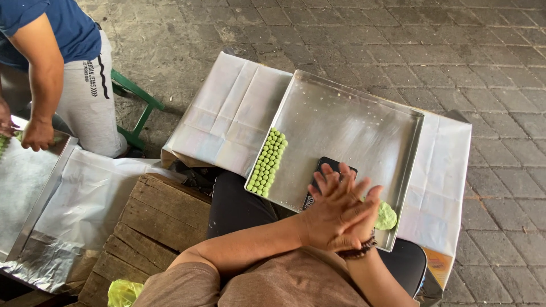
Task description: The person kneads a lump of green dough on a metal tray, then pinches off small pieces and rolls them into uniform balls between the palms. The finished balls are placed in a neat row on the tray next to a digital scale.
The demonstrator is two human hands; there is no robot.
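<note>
- Step in hand, as I read it: rolling a piece of dough into a ball between the palms.
- Left hand point(333, 213) lies on top, fingers straight and spread, palm pressed down onto the right hand point(364, 224) beneath it. Right fingers also look flat, not curled.
- Whatever sits between the palms is hidden; can't tell its size or shape.
- Green dough lump point(386, 216) rests on the metal tray point(352, 113), at its near right corner, just beside the right hand, partly hidden by it.
- Finished green balls point(267, 163) sit in neat rows, three wide, along the tray's left edge. Rest of the tray is bare metal with a few specks.
- Dark phone point(330, 167) lies flat on the tray, just beyond the fingertips.
- Tray sits on the person's lap over white paper sheets point(230, 111); wooden crate point(156, 219) to the left.
- Another person point(37, 133) at upper left handles green bits over a second tray point(25, 182).
- Next move calls for, by my judgement: opening the palms without squashing the piece, then setting it at the end of a row, touching its neighbours and in line.
</note>
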